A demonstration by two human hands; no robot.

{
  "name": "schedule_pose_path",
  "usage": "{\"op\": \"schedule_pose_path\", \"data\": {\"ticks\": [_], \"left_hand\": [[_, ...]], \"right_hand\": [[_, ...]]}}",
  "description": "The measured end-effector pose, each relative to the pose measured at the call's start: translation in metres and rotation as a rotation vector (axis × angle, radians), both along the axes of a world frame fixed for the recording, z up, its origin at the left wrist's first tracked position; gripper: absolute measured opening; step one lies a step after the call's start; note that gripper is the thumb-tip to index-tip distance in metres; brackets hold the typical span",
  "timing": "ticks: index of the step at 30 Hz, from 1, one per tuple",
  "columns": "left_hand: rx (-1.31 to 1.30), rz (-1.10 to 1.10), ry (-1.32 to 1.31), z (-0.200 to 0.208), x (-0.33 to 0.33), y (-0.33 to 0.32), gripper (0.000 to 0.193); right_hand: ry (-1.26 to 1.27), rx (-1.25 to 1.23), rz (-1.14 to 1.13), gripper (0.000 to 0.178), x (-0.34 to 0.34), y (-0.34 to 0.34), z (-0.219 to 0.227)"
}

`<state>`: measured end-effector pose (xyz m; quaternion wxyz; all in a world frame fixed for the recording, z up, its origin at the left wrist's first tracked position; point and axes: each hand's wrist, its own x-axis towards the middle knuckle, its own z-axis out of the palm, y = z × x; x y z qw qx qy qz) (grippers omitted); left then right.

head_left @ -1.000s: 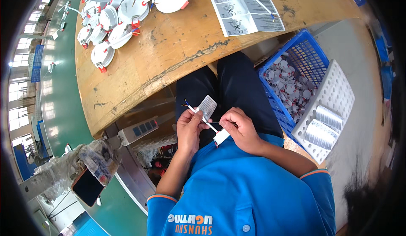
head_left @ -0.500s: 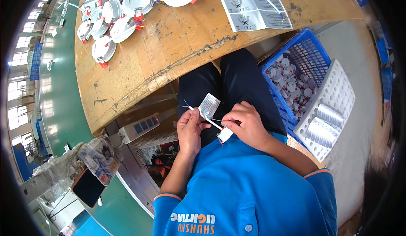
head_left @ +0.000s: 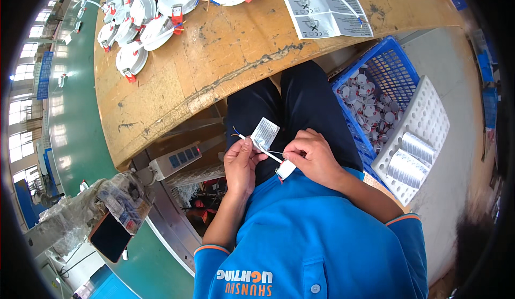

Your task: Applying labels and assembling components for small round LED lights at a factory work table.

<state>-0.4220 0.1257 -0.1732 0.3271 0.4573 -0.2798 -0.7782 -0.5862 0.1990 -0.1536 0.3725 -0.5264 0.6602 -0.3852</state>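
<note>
Over my lap, my left hand (head_left: pixel 241 165) is closed, its thumb and fingers pinching a white cable (head_left: pixel 261 150) near an end with bare blue and brown wires. A printed silver-white label (head_left: pixel 265 133) hangs at the cable, just beyond those fingertips. My right hand (head_left: pixel 313 157) is closed too, pinching the end of a thin strand (head_left: pixel 275 152) that runs toward the cable and label. Below the right fingertips, the cable leads to a small white light fitting (head_left: pixel 286 168) with a red part, lying against my shirt; some of it is hidden.
Several white round downlights (head_left: pixel 178 0) with red clips crowd the wooden table (head_left: pixel 225 47), beside a printed sheet (head_left: pixel 324 9). At my right, a blue crate (head_left: pixel 389 63) holds many small white parts; a perforated white tray (head_left: pixel 429 111) with rolls leans there. A power strip (head_left: pixel 179 159) sits at left.
Both hands keep nearly the same pose and hold. The right hand has shifted very slightly to the right with the strand; the whole view has moved a little.
</note>
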Motion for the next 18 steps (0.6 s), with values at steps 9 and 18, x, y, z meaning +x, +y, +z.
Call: {"op": "schedule_pose_path", "data": {"ticks": [9,18], "left_hand": [[0.172,0.160,0.181,0.008,-0.028,0.011,0.024],[0.185,0.120,0.201,0.010,-0.038,0.015,0.023]], "right_hand": [[0.100,-0.024,-0.009,0.006,-0.001,-0.001,0.005],[0.062,-0.034,-0.079,0.006,-0.014,0.010,0.006]]}}
